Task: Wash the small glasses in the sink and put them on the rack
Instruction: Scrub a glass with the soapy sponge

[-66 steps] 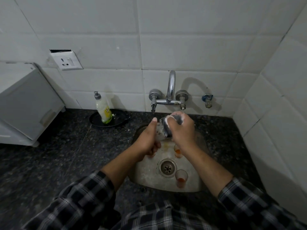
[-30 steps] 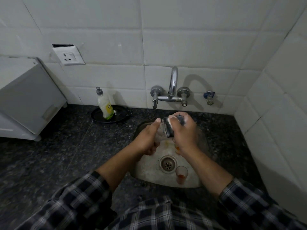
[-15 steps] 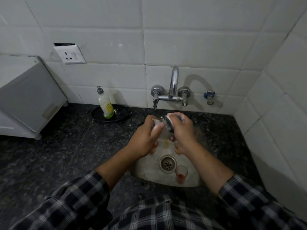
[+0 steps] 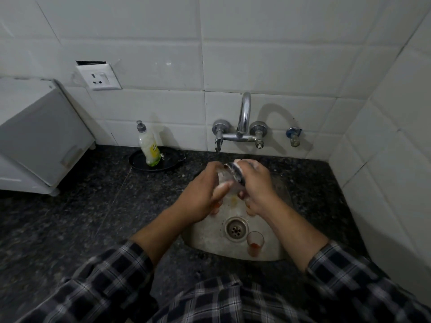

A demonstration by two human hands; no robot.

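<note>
Currently the small glass [image 4: 225,180] is held above the sink [image 4: 210,238], at 12 o'clock from the drain [image 4: 235,228], beneath the tap [image 4: 243,122]. Left hand [image 4: 205,194] is wrapped round its wall; right hand [image 4: 256,185] is clenched on a soapy scrubber [image 4: 238,173] pressed at the rim. Judged light, stiff, fragile and slick with suds: best gripped round the body, not the lip. A second glass [image 4: 255,243], at 4 o'clock from the drain, stands upright with reddish dregs. On the counter [image 4: 93,206], at 10 o'clock, a soap bottle [image 4: 149,148] sits in a dark dish [image 4: 168,163]. No rack in view.
</note>
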